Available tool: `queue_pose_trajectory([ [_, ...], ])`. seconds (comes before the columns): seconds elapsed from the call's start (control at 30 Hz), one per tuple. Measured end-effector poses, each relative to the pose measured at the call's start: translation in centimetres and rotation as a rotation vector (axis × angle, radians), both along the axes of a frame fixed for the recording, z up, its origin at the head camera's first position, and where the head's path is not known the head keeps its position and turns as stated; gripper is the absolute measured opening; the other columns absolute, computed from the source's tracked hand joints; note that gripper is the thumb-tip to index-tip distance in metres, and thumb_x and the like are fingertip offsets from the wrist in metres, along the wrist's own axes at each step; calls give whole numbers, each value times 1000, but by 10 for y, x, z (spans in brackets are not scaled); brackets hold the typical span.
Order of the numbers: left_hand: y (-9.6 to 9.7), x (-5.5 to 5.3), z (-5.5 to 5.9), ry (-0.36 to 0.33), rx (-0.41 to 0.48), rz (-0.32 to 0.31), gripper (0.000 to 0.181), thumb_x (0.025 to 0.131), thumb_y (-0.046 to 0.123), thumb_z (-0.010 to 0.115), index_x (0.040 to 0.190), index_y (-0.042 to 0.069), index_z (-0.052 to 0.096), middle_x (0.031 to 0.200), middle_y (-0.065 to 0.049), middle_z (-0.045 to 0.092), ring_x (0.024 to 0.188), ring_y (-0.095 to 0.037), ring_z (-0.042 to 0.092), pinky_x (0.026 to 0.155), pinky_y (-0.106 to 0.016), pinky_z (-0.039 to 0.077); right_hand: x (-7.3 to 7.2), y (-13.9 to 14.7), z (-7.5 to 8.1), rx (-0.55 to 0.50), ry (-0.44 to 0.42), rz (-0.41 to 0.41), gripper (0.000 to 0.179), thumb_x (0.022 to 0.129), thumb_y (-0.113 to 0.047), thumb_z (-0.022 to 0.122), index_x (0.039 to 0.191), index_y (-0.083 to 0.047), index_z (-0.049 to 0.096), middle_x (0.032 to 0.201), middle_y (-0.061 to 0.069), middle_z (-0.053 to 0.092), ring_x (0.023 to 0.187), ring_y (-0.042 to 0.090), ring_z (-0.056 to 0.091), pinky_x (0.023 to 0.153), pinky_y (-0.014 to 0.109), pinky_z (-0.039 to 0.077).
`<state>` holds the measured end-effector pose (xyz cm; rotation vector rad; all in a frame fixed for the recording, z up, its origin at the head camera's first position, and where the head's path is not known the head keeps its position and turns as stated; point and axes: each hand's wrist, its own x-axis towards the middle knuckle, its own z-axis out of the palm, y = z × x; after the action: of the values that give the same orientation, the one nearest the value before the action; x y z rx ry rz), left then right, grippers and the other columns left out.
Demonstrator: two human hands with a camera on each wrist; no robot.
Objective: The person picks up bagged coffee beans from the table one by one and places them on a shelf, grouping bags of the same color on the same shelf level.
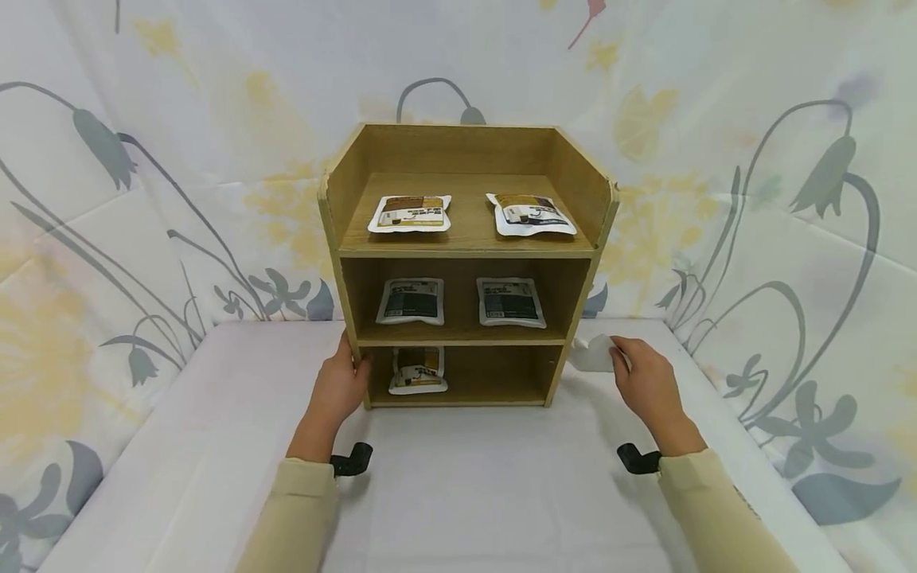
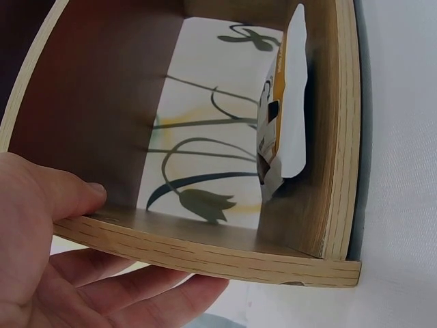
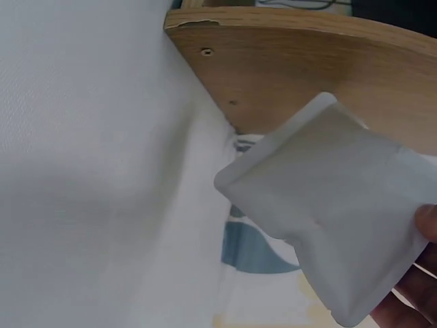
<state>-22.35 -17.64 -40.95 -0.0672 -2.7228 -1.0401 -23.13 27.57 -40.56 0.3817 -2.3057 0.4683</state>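
A wooden three-tier shelf (image 1: 458,153) stands on the white cloth. My left hand (image 1: 337,391) grips its left side panel low down, thumb on the inner face and fingers along the outside, as the left wrist view shows. On the bottom tier, near that hand, a brown-and-white food packet (image 1: 419,372) lies toward the left; the left wrist view shows this same packet (image 2: 295,96) from the side. Right of the shelf, my right hand (image 1: 650,386) pinches a sealed white packet (image 3: 334,198) by its edge, its plain side facing the right wrist camera.
Two yellow-brown packets, left (image 1: 410,215) and right (image 1: 532,216), lie on the top tier. Below them, the middle tier bears two dark-green packets, left (image 1: 411,301) and right (image 1: 511,302). Flower-printed cloth (image 1: 716,103) hangs behind and at both sides.
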Motion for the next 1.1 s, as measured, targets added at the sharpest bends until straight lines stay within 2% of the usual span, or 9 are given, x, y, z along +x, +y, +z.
queue_pose_trajectory([
  [0.37, 0, 1, 0, -35, -1, 6, 63, 102, 24, 42, 153, 1, 14, 125, -33, 59, 101, -43, 66, 81, -54, 54, 14, 1, 14, 21, 7, -23, 19, 87, 2, 64, 105, 8, 67, 95, 25, 70, 78, 42, 67, 65, 53, 53],
  [0.7, 0, 1, 0, -26, 2, 8, 61, 102, 23, 42, 152, 1, 16, 126, -33, 58, 104, -44, 65, 85, -54, 53, 31, 1, 22, 49, -44, -44, 20, 87, 1, 61, 105, 9, 67, 95, 27, 70, 76, 41, 67, 64, 53, 53],
  [0.93, 0, 0, 0, -9, 3, 0, 60, 102, 22, 44, 152, 1, 16, 122, -33, 60, 100, -43, 66, 82, -54, 53, 45, -2, 31, 70, -44, -45, 22, 85, 3, 61, 105, 9, 68, 95, 26, 70, 79, 42, 68, 66, 54, 54],
  [1.1, 0, 1, 1, -5, 8, -5, 61, 102, 22, 45, 152, 1, 17, 120, -33, 61, 98, -44, 67, 81, -54, 53, 53, -4, 35, 89, -90, -48, 22, 86, 0, 58, 105, 8, 68, 95, 26, 70, 79, 42, 68, 66, 54, 54],
])
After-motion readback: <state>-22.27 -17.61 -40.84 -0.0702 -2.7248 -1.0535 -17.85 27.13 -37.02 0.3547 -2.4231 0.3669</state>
